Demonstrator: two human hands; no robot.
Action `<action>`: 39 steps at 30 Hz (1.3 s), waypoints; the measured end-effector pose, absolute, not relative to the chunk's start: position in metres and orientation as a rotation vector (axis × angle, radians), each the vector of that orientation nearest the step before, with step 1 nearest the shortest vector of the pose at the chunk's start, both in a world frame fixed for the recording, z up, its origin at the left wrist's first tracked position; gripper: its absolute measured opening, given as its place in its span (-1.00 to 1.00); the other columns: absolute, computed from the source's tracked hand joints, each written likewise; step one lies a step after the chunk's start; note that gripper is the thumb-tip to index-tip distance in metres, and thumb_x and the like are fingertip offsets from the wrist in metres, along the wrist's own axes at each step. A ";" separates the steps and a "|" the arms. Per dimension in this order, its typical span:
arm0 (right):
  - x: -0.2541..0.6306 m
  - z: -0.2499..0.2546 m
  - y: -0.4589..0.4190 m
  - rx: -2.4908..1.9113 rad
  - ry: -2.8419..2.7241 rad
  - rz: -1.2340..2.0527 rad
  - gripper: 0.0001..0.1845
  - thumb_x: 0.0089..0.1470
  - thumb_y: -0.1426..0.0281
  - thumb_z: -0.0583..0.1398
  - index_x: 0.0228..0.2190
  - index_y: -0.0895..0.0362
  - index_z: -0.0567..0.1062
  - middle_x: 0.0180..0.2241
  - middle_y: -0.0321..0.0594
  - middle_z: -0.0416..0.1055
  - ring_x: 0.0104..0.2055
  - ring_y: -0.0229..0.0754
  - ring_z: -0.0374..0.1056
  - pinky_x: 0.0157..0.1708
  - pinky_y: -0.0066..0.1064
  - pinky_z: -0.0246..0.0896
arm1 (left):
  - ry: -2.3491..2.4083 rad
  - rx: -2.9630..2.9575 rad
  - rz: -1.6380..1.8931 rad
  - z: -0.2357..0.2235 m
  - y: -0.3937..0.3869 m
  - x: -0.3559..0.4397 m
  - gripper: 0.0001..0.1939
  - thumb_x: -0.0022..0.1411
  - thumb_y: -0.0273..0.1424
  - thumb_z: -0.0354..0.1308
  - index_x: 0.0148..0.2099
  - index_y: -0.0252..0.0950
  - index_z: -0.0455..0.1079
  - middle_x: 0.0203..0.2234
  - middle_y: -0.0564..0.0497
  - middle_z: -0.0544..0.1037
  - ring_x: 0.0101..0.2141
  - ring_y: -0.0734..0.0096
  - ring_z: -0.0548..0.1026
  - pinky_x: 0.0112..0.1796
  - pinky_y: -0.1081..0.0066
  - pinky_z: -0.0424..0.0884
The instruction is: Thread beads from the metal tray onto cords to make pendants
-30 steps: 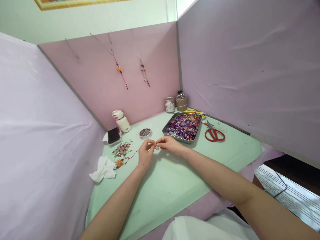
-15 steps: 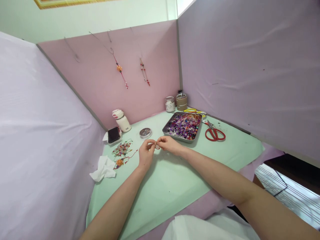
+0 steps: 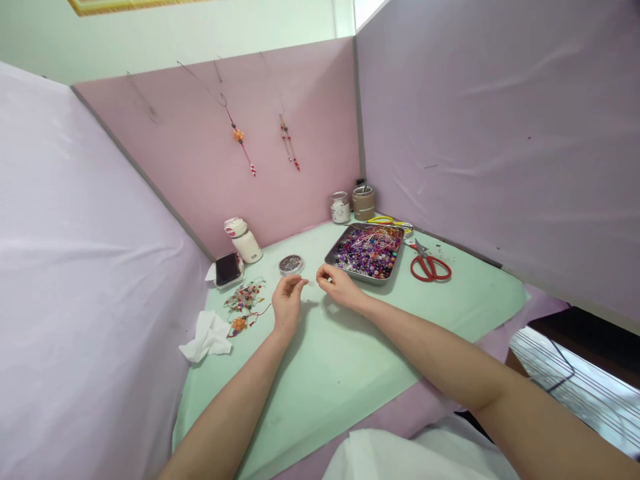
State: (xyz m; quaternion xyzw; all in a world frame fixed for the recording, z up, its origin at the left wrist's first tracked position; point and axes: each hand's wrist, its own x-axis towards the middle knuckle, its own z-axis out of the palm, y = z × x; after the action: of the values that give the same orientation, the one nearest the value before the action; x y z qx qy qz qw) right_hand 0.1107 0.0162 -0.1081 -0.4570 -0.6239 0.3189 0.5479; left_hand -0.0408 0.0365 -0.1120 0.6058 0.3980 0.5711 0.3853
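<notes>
My left hand [image 3: 287,307] is raised over the green tabletop, thumb and forefinger pinched together. A tiny pale, blurred bit [image 3: 311,283] shows at its fingertips, too small to name. Slightly apart from it, my right hand [image 3: 339,288] also has its fingers closed in a pinch; whatever they hold is hidden. Just behind the left hand stands a small round clear case [image 3: 291,264] of dark little pieces. A metal tray [image 3: 373,281] full of purple, red and clear beads with tangled cord lies beyond the right hand.
Red-handled scissors [image 3: 431,268] lie right of the tray, yellow-handled scissors [image 3: 383,220] behind it. At left are beaded strings [image 3: 245,297], an orange bead ornament [image 3: 239,324], a tissue [image 3: 207,337], a phone [image 3: 229,269] and a white bottle [image 3: 245,241]. Fabric partitions enclose the table.
My hands have drawn apart, the left moving slightly left and the right slightly up. The small beaded piece seen between their fingertips earlier no longer shows clearly.
</notes>
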 end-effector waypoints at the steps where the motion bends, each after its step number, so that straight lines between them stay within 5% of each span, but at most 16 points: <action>1: 0.111 -0.107 0.016 -1.075 -1.425 0.809 -0.97 -0.10 0.43 0.06 -0.52 0.12 0.30 -0.55 -0.37 0.22 -0.46 -0.31 0.12 -0.43 -0.46 0.03 | 1.056 1.535 1.472 -0.112 0.039 -0.042 -0.80 0.01 -0.34 0.22 -0.30 -0.29 0.35 -0.42 0.02 0.48 -0.33 0.41 0.47 -0.23 0.38 0.36; 7: 0.108 -0.105 0.015 -0.954 -1.179 1.154 -0.96 -0.12 0.41 0.08 -0.49 0.11 0.28 -0.64 -0.44 0.13 -0.58 -0.37 0.03 -0.54 -0.49 -0.02 | 1.193 1.471 1.435 -0.117 0.049 -0.049 -0.79 -0.05 -0.36 0.22 -0.30 -0.30 0.38 -0.48 0.05 0.45 -0.40 0.44 0.41 -0.30 0.41 0.32; 14: 0.110 -0.106 0.019 -0.700 -0.945 1.420 -0.83 -0.15 0.37 0.20 -0.47 0.12 0.28 -0.31 -0.27 0.40 -0.43 -0.35 0.29 -0.51 -0.51 0.06 | 1.148 1.409 1.198 -0.122 0.049 -0.048 -0.74 -0.05 -0.34 0.22 -0.26 -0.32 0.44 -0.40 -0.05 0.54 -0.33 0.38 0.47 -0.27 0.37 0.31; 23: 0.114 -0.107 0.024 -0.683 -0.741 1.523 -0.83 -0.20 0.43 0.21 -0.50 0.14 0.28 -0.53 -0.34 0.35 -0.53 -0.40 0.20 -0.55 -0.54 0.04 | 1.039 1.344 1.050 -0.127 0.053 -0.050 -0.75 -0.02 -0.23 0.21 -0.38 -0.32 0.39 -0.47 -0.01 0.48 -0.35 0.44 0.44 -0.26 0.40 0.32; 30: 0.116 -0.111 0.025 -0.768 -0.693 1.706 -0.86 -0.23 0.53 0.18 -0.59 0.18 0.27 -0.57 -0.32 0.27 -0.57 -0.44 0.07 -0.63 -0.58 -0.08 | 0.790 1.335 0.971 -0.103 0.035 -0.045 -0.81 0.00 -0.29 0.18 -0.49 -0.28 0.28 -0.15 -0.06 0.46 -0.24 0.40 0.42 -0.32 0.45 0.33; 39: 0.110 -0.116 0.025 -0.865 -0.757 1.622 -0.86 -0.33 0.55 0.16 -0.64 0.17 0.25 -0.64 -0.37 0.20 -0.61 -0.46 -0.01 -0.65 -0.56 -0.14 | 0.740 1.366 0.901 -0.107 0.034 -0.043 -0.77 0.02 -0.24 0.22 -0.48 -0.28 0.33 -0.50 0.00 0.43 -0.43 0.46 0.37 -0.35 0.42 0.31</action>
State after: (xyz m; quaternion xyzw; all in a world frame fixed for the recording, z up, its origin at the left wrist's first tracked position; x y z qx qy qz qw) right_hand 0.1104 0.0251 -0.1157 -0.3649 -0.3192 0.6838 0.5453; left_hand -0.0433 0.0339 -0.1067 0.5947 0.3224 0.3922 0.6233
